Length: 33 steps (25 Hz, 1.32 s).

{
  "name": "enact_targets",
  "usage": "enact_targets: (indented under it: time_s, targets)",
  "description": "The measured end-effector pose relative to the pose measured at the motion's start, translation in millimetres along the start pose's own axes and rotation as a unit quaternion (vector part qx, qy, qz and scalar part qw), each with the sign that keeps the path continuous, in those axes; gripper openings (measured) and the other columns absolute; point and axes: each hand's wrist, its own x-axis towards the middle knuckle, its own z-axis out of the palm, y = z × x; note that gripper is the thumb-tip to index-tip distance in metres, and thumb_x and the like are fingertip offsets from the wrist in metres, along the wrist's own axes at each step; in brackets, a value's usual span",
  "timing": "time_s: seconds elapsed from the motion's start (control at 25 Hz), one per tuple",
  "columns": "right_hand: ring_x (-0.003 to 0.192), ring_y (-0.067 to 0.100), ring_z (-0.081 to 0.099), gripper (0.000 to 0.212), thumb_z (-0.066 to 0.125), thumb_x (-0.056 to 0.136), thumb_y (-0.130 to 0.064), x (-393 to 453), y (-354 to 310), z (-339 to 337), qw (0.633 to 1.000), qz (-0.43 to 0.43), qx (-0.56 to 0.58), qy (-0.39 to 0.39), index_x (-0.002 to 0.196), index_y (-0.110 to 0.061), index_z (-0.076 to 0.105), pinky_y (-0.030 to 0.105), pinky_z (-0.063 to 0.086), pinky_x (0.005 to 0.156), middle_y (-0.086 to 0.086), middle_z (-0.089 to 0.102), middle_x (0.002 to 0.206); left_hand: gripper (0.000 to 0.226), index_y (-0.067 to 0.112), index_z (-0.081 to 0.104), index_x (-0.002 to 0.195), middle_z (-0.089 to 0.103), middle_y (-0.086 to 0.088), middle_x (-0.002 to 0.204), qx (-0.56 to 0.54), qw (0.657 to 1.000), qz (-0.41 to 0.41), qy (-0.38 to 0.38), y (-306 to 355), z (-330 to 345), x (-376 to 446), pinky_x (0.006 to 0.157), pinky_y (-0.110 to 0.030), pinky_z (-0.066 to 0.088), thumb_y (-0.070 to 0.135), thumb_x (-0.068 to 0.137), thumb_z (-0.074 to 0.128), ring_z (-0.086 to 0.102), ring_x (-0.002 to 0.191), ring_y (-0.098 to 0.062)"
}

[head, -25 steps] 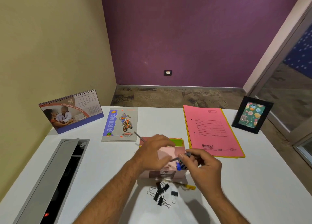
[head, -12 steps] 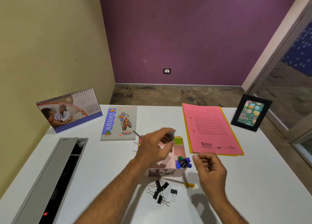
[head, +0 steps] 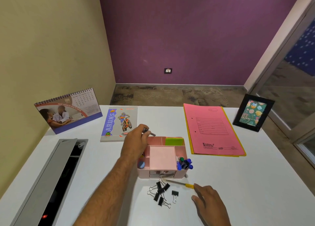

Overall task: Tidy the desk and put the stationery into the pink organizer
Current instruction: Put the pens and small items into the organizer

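The pink organizer (head: 162,157) stands mid-desk, with blue-capped pens (head: 185,163) in its right slot and green sticky notes (head: 173,141) at its back right. My left hand (head: 136,140) hovers over the organizer's back left corner, pinching a thin grey pen (head: 150,132). Just in front of the organizer lies a yellow-ended pen (head: 179,182). Several black binder clips (head: 162,192) are scattered beside it. My right hand (head: 207,199) is low over the desk, fingers apart, right of the clips and close to the yellow pen's end.
A notebook (head: 119,123) and a desk calendar (head: 68,111) sit at the back left. A pink file folder (head: 211,130) and a framed picture (head: 253,112) are at the back right. A grey cable tray (head: 49,179) runs along the left edge.
My left hand shifted back and left, holding the grey pen. My right hand dropped from beside the organizer toward the desk near the yellow pen.
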Motion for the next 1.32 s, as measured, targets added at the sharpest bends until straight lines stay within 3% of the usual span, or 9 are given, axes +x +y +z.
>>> enact_targets:
  time_s: [0.12,0.4,0.64,0.8,0.96,1.08,1.16,1.24,1.32]
  targets:
    - [0.107,0.011,0.051,0.043,0.047,0.093,-0.050,2.2,-4.7,2.8,0.998,-0.029,-0.050,-0.005,0.135,-0.043,0.047,0.021,0.043,0.082,-0.010,0.054,0.119,0.020,0.020,0.062,0.114,0.068,-0.002,0.111,0.066,0.997,0.012,-0.040,-9.3,5.5,2.8,0.085,-0.035,0.050,0.028,0.100,0.050,0.055,0.102,-0.019]
    - [0.099,0.009,0.052,0.020,0.056,0.090,-0.044,5.7,-8.6,7.7,0.999,-0.013,-0.030,0.024,0.107,-0.037,0.062,0.023,0.048,0.075,-0.012,0.055,0.107,0.013,0.015,0.061,0.097,0.063,0.001,0.093,0.035,0.996,0.085,0.019,-4.5,-3.2,-5.4,0.073,-0.032,0.048,0.023,0.098,0.051,0.055,0.089,-0.017]
    - [0.090,0.009,0.050,0.009,0.057,0.091,-0.040,7.3,-12.8,5.8,0.999,-0.025,-0.026,0.018,0.094,-0.036,0.064,0.022,0.043,0.068,-0.015,0.047,0.092,0.018,0.017,0.065,0.105,0.070,-0.001,0.101,0.112,0.992,-0.015,-0.054,-12.9,9.6,6.0,0.082,-0.036,0.055,0.029,0.097,0.054,0.060,0.093,-0.018]
    - [0.076,0.006,0.055,0.019,0.065,0.086,-0.029,-0.7,-8.4,0.2,0.996,-0.024,0.059,0.058,0.083,-0.043,0.054,0.022,0.047,0.065,-0.018,0.058,0.081,0.021,0.019,0.065,0.112,0.071,-0.006,0.108,0.115,0.988,-0.057,-0.081,-21.0,16.3,8.1,0.085,-0.040,0.056,0.029,0.099,0.052,0.063,0.096,-0.023]
    - [0.072,0.004,0.059,0.019,0.071,0.082,-0.012,-2.2,-25.1,-26.8,0.970,-0.062,0.199,0.123,0.088,-0.031,0.068,0.009,0.042,0.061,-0.019,0.063,0.088,0.030,0.019,0.060,0.126,0.068,-0.005,0.118,0.142,0.988,-0.047,-0.038,-17.7,15.4,1.5,0.090,-0.038,0.051,0.026,0.098,0.054,0.060,0.108,-0.023]
    - [0.066,0.009,0.060,0.010,0.074,0.079,-0.023,0.4,-54.8,-56.5,0.937,-0.101,0.289,0.169,0.089,-0.025,0.074,0.016,0.046,0.057,-0.013,0.065,0.077,0.027,0.020,0.063,0.119,0.067,0.002,0.108,0.105,0.993,0.046,-0.006,-6.8,9.3,-5.7,0.094,-0.038,0.049,0.017,0.092,0.058,0.055,0.104,-0.017]
    - [0.059,0.011,0.056,0.017,0.076,0.075,-0.039,3.7,-82.3,-80.1,0.910,-0.111,0.350,0.193,0.087,-0.025,0.076,0.020,0.047,0.054,-0.007,0.065,0.068,0.029,0.020,0.066,0.112,0.063,0.007,0.100,0.028,0.987,0.147,-0.063,4.0,5.7,-10.0,0.092,-0.038,0.050,0.011,0.085,0.059,0.054,0.098,-0.012]
    - [0.054,0.010,0.051,0.014,0.083,0.071,-0.036,9.4,-109.5,-100.5,0.884,-0.104,0.411,0.199,0.080,-0.028,0.077,0.019,0.046,0.054,-0.003,0.064,0.062,0.035,0.021,0.065,0.112,0.062,0.010,0.099,-0.032,0.961,0.227,-0.158,21.1,2.8,-18.8,0.087,-0.029,0.049,0.015,0.078,0.066,0.055,0.095,-0.007]
    - [0.055,0.011,0.051,0.015,0.081,0.065,-0.030,15.9,-132.3,-115.6,0.867,-0.103,0.447,0.197,0.079,-0.028,0.076,0.021,0.048,0.054,0.000,0.063,0.061,0.038,0.020,0.066,0.111,0.064,0.009,0.097,-0.058,0.932,0.307,-0.185,40.2,6.5,-30.6,0.080,-0.025,0.049,0.018,0.073,0.072,0.057,0.089,-0.007]
